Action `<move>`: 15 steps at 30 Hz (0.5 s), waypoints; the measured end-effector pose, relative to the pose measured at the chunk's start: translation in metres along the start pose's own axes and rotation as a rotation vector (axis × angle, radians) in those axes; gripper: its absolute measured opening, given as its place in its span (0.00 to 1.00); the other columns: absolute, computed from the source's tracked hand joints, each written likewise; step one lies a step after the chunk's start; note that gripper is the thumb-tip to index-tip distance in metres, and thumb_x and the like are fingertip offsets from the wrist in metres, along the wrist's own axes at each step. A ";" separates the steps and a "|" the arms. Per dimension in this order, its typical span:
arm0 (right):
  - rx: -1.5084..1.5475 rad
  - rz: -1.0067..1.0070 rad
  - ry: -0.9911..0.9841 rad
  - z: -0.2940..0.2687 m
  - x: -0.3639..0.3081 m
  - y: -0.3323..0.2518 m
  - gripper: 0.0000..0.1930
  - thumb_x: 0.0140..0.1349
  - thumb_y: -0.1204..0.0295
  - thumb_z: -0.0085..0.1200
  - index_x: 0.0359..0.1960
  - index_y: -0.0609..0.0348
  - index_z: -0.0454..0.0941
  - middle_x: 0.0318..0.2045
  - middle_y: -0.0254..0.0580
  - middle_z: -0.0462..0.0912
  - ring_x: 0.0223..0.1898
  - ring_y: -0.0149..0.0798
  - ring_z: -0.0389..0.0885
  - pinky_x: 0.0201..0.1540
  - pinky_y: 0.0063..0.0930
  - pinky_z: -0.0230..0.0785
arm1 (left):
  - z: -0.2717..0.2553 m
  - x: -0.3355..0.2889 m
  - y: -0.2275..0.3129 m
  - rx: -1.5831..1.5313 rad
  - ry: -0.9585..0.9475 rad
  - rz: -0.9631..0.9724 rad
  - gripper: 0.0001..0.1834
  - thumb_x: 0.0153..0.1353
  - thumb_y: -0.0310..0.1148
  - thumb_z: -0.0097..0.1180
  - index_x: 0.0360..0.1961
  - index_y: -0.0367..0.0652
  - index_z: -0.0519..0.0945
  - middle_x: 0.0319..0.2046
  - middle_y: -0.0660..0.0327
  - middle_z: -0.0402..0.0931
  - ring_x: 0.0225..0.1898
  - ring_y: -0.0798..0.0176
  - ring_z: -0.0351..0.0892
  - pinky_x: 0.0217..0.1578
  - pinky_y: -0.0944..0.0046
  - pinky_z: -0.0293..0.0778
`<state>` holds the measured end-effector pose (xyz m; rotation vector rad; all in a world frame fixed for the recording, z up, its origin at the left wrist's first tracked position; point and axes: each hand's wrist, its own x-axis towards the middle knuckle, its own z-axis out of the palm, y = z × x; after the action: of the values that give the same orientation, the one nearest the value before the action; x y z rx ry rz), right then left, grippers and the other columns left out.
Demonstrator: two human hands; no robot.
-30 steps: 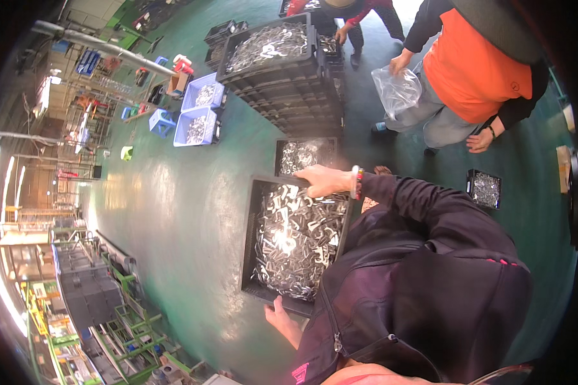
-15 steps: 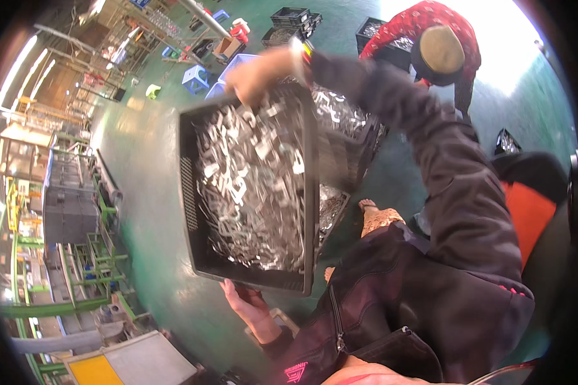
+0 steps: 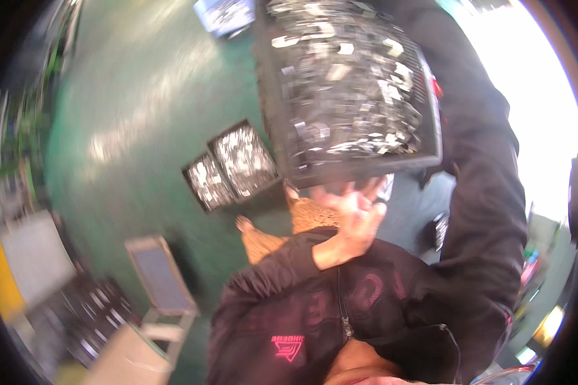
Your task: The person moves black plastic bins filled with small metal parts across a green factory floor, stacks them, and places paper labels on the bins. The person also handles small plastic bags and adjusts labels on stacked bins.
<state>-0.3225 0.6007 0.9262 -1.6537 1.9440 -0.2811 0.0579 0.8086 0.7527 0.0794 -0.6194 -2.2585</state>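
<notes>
Crate beyond left hand (blurred).

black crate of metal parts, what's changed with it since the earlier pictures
The black crate has moved up and rightward in the view, which itself swung round. The right hand, seen on its rim earlier, is now hidden. The left hand stays by the near edge, its contact blurred. The metal parts remain inside.

Raised black crate of metal pieces
</notes>
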 end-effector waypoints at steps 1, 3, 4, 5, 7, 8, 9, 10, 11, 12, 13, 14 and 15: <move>0.086 -0.096 -0.028 0.010 0.014 -0.004 0.27 0.50 0.80 0.47 0.57 0.59 0.71 0.30 0.33 0.76 0.22 0.29 0.71 0.19 0.22 0.64 | 0.001 -0.009 -0.012 0.069 -0.045 0.031 0.62 0.51 0.08 0.41 0.65 0.82 0.19 0.66 0.49 0.50 0.67 0.37 0.55 0.65 0.31 0.56; -0.214 0.194 -0.029 0.025 0.027 -0.008 0.25 0.50 0.80 0.45 0.53 0.57 0.77 0.21 0.27 0.74 0.18 0.24 0.67 0.19 0.24 0.60 | 0.003 -0.021 -0.037 0.037 -0.096 0.125 0.63 0.53 0.09 0.41 0.62 0.79 0.11 0.69 0.50 0.43 0.71 0.45 0.49 0.66 0.33 0.51; -0.252 0.247 -0.006 0.031 0.025 -0.006 0.22 0.54 0.78 0.44 0.50 0.54 0.79 0.18 0.24 0.72 0.18 0.24 0.66 0.18 0.23 0.56 | 0.003 -0.026 -0.051 0.148 -0.145 0.086 0.64 0.53 0.09 0.42 0.60 0.78 0.07 0.70 0.49 0.38 0.72 0.49 0.48 0.67 0.34 0.50; -0.056 0.243 -0.161 0.041 0.028 -0.003 0.23 0.53 0.78 0.45 0.52 0.53 0.79 0.20 0.24 0.74 0.18 0.23 0.66 0.18 0.24 0.55 | 0.006 -0.030 -0.066 0.211 -0.200 0.151 0.62 0.54 0.10 0.42 0.60 0.71 0.06 0.70 0.47 0.40 0.72 0.47 0.48 0.67 0.37 0.46; -0.108 0.249 -0.035 0.051 0.017 0.012 0.27 0.48 0.81 0.43 0.52 0.53 0.78 0.20 0.24 0.74 0.18 0.24 0.66 0.19 0.24 0.57 | 0.011 -0.037 -0.096 0.451 -0.216 0.175 0.59 0.55 0.12 0.42 0.59 0.57 0.04 0.68 0.42 0.43 0.71 0.43 0.49 0.69 0.43 0.39; -0.121 0.232 -0.052 0.054 0.022 0.022 0.27 0.47 0.81 0.43 0.53 0.53 0.78 0.21 0.24 0.75 0.20 0.25 0.67 0.21 0.23 0.59 | 0.011 -0.036 -0.109 0.395 -0.190 0.166 0.60 0.56 0.13 0.42 0.58 0.60 0.02 0.70 0.41 0.42 0.72 0.45 0.48 0.69 0.43 0.34; -0.133 0.219 -0.062 0.056 0.022 0.031 0.28 0.46 0.81 0.43 0.53 0.54 0.77 0.23 0.25 0.76 0.21 0.26 0.68 0.23 0.23 0.61 | 0.006 -0.037 -0.118 0.446 -0.246 0.140 0.59 0.57 0.14 0.42 0.58 0.58 0.02 0.70 0.40 0.44 0.72 0.44 0.48 0.68 0.42 0.34; -0.145 0.205 -0.064 0.057 0.021 0.041 0.29 0.45 0.82 0.43 0.54 0.54 0.77 0.24 0.25 0.77 0.23 0.27 0.69 0.25 0.23 0.63 | 0.001 -0.036 -0.123 0.414 -0.300 0.141 0.58 0.58 0.15 0.41 0.58 0.55 0.01 0.70 0.39 0.45 0.72 0.43 0.47 0.68 0.41 0.35; -0.079 0.091 -0.075 0.059 0.021 0.048 0.28 0.46 0.81 0.44 0.54 0.53 0.77 0.28 0.28 0.78 0.26 0.28 0.70 0.30 0.24 0.64 | -0.004 -0.035 -0.124 0.549 -0.364 0.095 0.57 0.59 0.16 0.41 0.58 0.53 0.01 0.70 0.38 0.46 0.72 0.41 0.47 0.68 0.40 0.35; -0.017 -0.026 -0.081 0.062 0.025 0.054 0.28 0.47 0.81 0.45 0.54 0.53 0.77 0.31 0.31 0.79 0.30 0.30 0.72 0.34 0.24 0.66 | -0.023 -0.036 -0.110 0.752 -0.515 0.025 0.56 0.60 0.16 0.40 0.59 0.51 0.02 0.70 0.37 0.46 0.72 0.41 0.49 0.68 0.40 0.40; 0.035 -0.148 -0.075 0.063 0.025 0.060 0.27 0.48 0.80 0.46 0.53 0.52 0.76 0.35 0.34 0.80 0.33 0.31 0.73 0.38 0.25 0.67 | -0.034 -0.034 -0.097 0.810 -0.573 0.009 0.52 0.59 0.17 0.43 0.65 0.47 0.13 0.70 0.40 0.49 0.71 0.45 0.53 0.66 0.45 0.49; -0.485 -0.067 0.129 0.065 0.023 0.064 0.25 0.50 0.76 0.51 0.53 0.55 0.75 0.46 0.42 0.79 0.46 0.35 0.74 0.51 0.28 0.65 | -0.044 -0.031 -0.079 0.703 -0.585 0.022 0.50 0.59 0.18 0.46 0.71 0.43 0.24 0.69 0.43 0.52 0.69 0.49 0.58 0.65 0.49 0.59; -0.689 -0.095 0.138 0.062 0.017 0.068 0.21 0.55 0.71 0.53 0.53 0.61 0.74 0.50 0.49 0.77 0.53 0.43 0.73 0.56 0.31 0.63 | -0.060 -0.030 -0.051 0.930 -0.789 -0.056 0.43 0.56 0.19 0.49 0.69 0.42 0.41 0.67 0.47 0.58 0.66 0.54 0.63 0.62 0.54 0.64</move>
<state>-0.3474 0.6111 0.8359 -2.1995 2.2162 0.2865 0.0590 0.8347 0.6729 -0.3583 -2.0515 -1.8058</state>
